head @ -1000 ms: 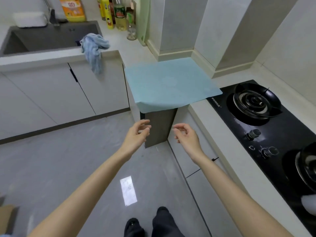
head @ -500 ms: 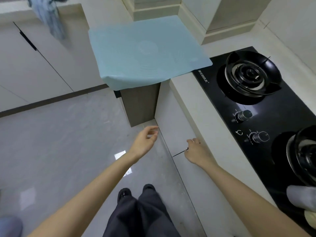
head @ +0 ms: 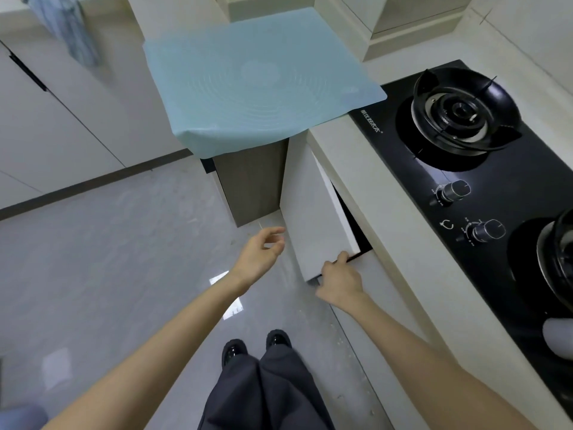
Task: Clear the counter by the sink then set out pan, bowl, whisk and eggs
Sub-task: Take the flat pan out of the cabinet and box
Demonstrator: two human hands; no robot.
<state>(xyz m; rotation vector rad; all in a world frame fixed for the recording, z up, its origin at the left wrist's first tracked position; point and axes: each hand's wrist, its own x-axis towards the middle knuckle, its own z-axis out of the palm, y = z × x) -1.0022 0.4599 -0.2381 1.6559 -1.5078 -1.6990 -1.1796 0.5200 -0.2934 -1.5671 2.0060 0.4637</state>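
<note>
A: Right?
B: Right hand [head: 339, 279] grips the near edge of the cabinet door [head: 313, 209], ajar under the bench [head: 372, 212], free edge pointing toward the person.
A: Left?
B: Left hand [head: 260, 256] loosely curled, holding nothing, above the floor [head: 124, 243].

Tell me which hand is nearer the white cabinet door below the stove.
Right. The right hand grips the edge of the cabinet door; the left hand hangs open beside it, not touching.

Soft, cool light fills the kitchen evenly, and shadows are faint. A white glare patch shines on the glossy floor [head: 228, 297] just left of the right hand [head: 339, 282] gripping the door [head: 313, 206]. Wide-angle distortion bends the counter [head: 387, 243] beside the grip. The cloth [head: 71, 32], far up-left, is blurred.
</note>
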